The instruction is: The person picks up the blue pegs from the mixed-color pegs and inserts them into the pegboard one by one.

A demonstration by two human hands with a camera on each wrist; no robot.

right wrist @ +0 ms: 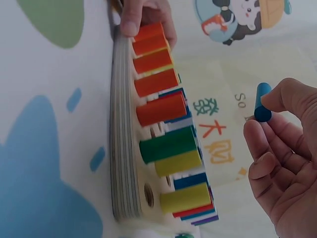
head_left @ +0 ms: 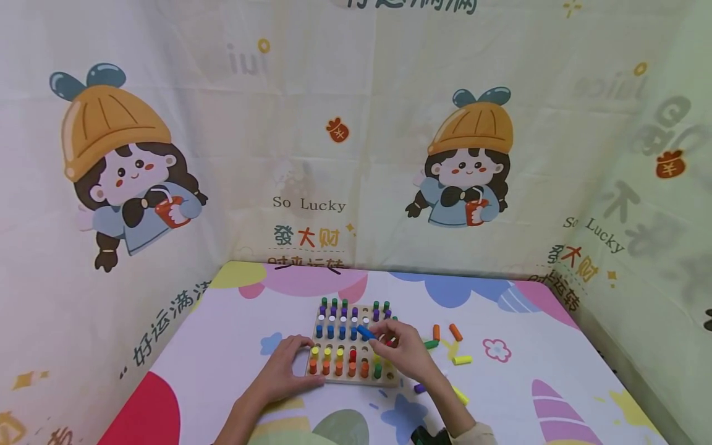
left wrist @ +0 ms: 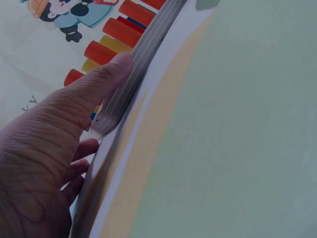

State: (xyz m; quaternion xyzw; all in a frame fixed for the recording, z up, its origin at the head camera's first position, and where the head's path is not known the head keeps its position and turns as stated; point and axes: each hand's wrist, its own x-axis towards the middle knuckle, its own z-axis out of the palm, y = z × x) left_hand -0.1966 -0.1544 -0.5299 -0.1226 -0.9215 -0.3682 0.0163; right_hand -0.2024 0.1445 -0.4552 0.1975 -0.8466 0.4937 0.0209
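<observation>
A wooden pegboard (head_left: 356,382) holds rows of coloured pegs: green, purple, white, blue, yellow and orange from back to front. Some holes show bare, such as the front right corner hole (right wrist: 149,195). My left hand (head_left: 280,371) grips the board's front left corner, its thumb (left wrist: 106,74) against the front edge and the other fingers round the left side. Above the board's right half, my right hand (head_left: 408,353) pinches a blue peg (right wrist: 262,102) between thumb and fingertips. That peg is tilted and apart from the board. The right hand hides part of the board's right side.
Loose pegs lie right of the board: two orange pegs (head_left: 436,332), a green peg (head_left: 431,344), two yellow pegs (head_left: 462,360) and a purple peg (head_left: 419,389). A patterned cloth (head_left: 222,383) covers the table. Printed curtains (head_left: 378,185) hang behind and beside it.
</observation>
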